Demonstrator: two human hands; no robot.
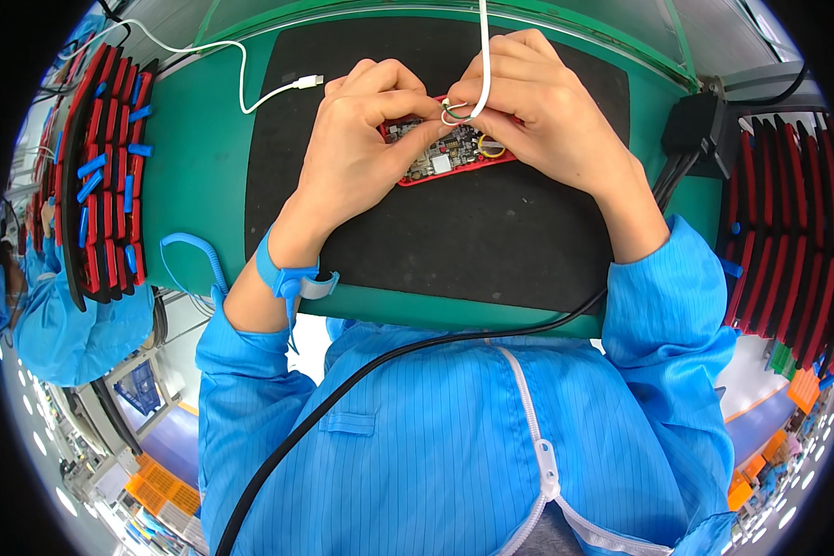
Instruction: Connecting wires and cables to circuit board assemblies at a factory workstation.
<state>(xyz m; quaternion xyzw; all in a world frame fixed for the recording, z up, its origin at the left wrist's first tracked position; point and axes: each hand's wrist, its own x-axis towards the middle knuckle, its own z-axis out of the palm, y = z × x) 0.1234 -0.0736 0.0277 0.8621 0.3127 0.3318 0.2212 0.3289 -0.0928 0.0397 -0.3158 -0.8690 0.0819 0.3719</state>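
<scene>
A small red plastic case holding a bare circuit board [445, 153] lies near the far middle of a black rectangular mat [491, 232] that covers most of a green tabletop [190, 185]. Both hands are bent over it. The left hand [357, 148] is curled, its fingers pressed on the left end of the case and its thumb resting on the board, so it holds the case in place. The right hand [537, 107] is also curled, with thumb and forefinger pinched on a thin white cable [484, 46] that comes down from the far edge and ends in a small loop of fine wires right above the board. A blue anti-static wrist strap [283, 273] with a coiled blue cord [190, 255] circles the left wrist, and both arms wear light blue striped work-coat sleeves [663, 315]. A second white cable with a small plug [310, 82] lies loose on the mat just left of the left hand, not touching it. A thick black cord [361, 375] runs across the person's chest towards the right edge of the tabletop. Racks of red cases with blue clips [107, 167] stand at the left side, and more red cases [788, 241] are stacked on the right. Another person in a blue coat [74, 324] is at the far left.
</scene>
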